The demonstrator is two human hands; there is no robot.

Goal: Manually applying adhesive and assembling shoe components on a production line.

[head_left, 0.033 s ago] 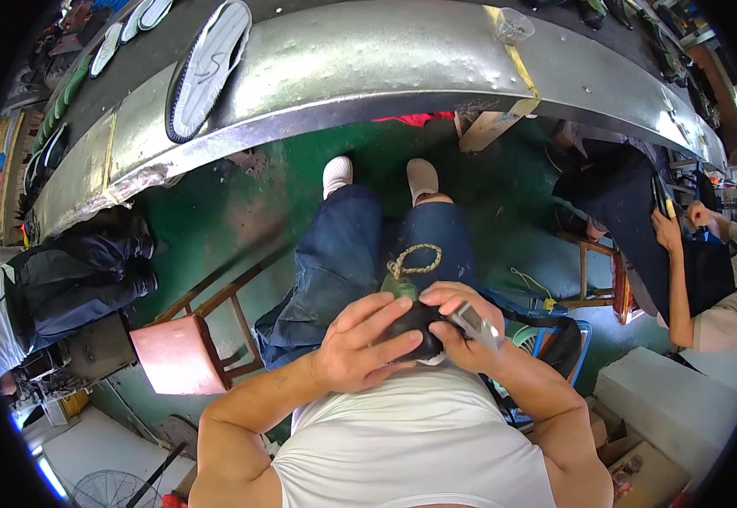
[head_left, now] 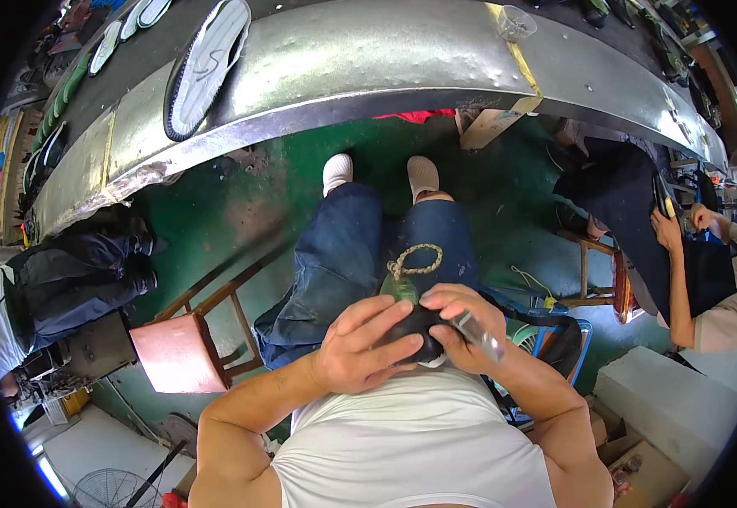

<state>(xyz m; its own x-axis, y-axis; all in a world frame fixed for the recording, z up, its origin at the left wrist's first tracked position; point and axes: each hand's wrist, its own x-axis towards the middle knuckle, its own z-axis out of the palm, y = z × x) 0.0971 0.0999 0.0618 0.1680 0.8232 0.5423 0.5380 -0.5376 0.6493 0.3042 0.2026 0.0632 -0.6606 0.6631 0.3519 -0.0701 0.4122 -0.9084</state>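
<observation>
Close to my body, above my lap, my left hand point(head_left: 367, 340) is wrapped round a black shoe point(head_left: 420, 323) from its left side. A green shoe last point(head_left: 400, 289) sticks out of the shoe's far end, with a braided rope loop point(head_left: 420, 248) on it. My right hand point(head_left: 463, 315) is closed on a shiny metal hand tool point(head_left: 480, 338) whose exact kind I cannot make out. The fingers of that hand also touch the shoe's right side. Both hands hide much of the shoe.
Ahead runs a metal-edged workbench point(head_left: 368, 63) bearing a white-lined shoe point(head_left: 207, 72) and a clear cup point(head_left: 516, 24). A pink-seated stool point(head_left: 179, 354) stands left. Co-workers sit at both sides, the right-hand person point(head_left: 605, 195) in a dark apron. Cartons point(head_left: 652, 457) lie behind right.
The metal tool in my right hand has tilted slightly, its shiny end shifting a little toward my body. My left hand and the shoe stay almost in place.
</observation>
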